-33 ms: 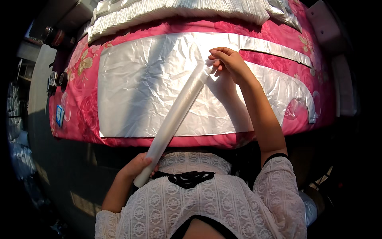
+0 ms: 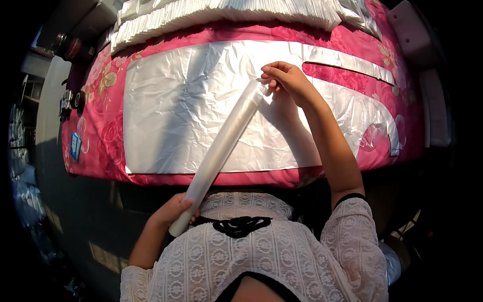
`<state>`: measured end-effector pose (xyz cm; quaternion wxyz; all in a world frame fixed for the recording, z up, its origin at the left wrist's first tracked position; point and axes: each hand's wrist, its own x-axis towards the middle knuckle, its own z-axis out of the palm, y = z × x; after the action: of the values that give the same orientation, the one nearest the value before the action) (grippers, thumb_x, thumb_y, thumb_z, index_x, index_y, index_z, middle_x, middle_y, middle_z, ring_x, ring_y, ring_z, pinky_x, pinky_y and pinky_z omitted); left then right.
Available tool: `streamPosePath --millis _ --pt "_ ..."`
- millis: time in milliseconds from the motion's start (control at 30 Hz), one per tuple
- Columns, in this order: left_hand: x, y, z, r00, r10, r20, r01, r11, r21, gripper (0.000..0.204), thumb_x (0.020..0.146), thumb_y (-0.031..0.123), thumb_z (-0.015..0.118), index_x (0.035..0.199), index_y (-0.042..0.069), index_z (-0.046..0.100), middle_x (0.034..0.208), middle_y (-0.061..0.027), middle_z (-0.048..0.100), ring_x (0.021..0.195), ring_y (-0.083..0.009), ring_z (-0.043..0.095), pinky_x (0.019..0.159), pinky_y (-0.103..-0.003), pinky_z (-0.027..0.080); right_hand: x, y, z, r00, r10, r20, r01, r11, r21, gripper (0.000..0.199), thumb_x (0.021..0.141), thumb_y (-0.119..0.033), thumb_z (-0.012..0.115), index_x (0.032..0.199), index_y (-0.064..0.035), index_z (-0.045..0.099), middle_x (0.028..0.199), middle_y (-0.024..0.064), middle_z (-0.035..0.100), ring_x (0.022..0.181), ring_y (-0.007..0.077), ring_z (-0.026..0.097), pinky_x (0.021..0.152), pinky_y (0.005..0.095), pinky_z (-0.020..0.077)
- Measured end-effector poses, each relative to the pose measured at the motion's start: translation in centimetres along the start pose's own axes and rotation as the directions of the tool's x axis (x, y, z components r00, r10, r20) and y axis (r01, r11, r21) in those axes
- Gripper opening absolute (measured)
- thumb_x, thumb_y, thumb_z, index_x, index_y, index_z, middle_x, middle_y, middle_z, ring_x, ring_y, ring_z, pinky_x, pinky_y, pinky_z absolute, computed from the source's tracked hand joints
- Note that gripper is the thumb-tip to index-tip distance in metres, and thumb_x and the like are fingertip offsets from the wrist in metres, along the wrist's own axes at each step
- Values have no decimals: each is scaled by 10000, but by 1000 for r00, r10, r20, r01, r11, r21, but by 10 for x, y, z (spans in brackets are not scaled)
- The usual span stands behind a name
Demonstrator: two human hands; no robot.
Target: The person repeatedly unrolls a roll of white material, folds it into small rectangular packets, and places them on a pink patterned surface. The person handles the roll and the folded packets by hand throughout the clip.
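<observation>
A long roll of translucent white plastic film (image 2: pixel 224 141) slants from my lap up over the table. My left hand (image 2: pixel 177 210) is wrapped round its near end. At the far end my right hand (image 2: pixel 284 79) has thumb and fingertips pinched together beside the roll's rim; whatever lies between them is too small to make out. Beneath the roll, a crinkled white plastic sheet (image 2: pixel 161 110) is spread flat, with a long narrow strip and a curved cut-out on its right side, shaped like an apron.
A pink rose-patterned cloth (image 2: pixel 108 131) covers the table. Along the back edge lies a long row of folded white plastic pieces (image 2: pixel 226 22). At the left are a dark jar (image 2: pixel 68 46), a small black round object (image 2: pixel 78 100) and a blue packet (image 2: pixel 75 146).
My right hand has shifted very slightly to the left at the roll's far end. My left hand and the roll look the same.
</observation>
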<state>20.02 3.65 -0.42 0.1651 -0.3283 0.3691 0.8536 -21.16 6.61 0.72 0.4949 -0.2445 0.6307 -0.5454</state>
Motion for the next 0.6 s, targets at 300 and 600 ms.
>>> streamPosePath --millis 300,600 --pt "-4 -2 -6 1000 -11 -24 12 999 41 631 766 444 670 1206 28 493 752 -44 571 646 -105 561 603 -238 482 0 -4 -1 943 93 320 -4 963 -269 204 809 -240 683 729 -64 618 660 -39 562 593 38 480 551 181 369" --pt "-57 -28 -63 970 -211 118 191 968 160 558 719 239 748 1161 -4 511 886 -57 631 831 -130 602 763 -268 484 19 -20 -154 973 -146 -178 38 864 -502 204 857 -271 625 835 -68 627 648 -67 516 571 13 419 512 176 316"
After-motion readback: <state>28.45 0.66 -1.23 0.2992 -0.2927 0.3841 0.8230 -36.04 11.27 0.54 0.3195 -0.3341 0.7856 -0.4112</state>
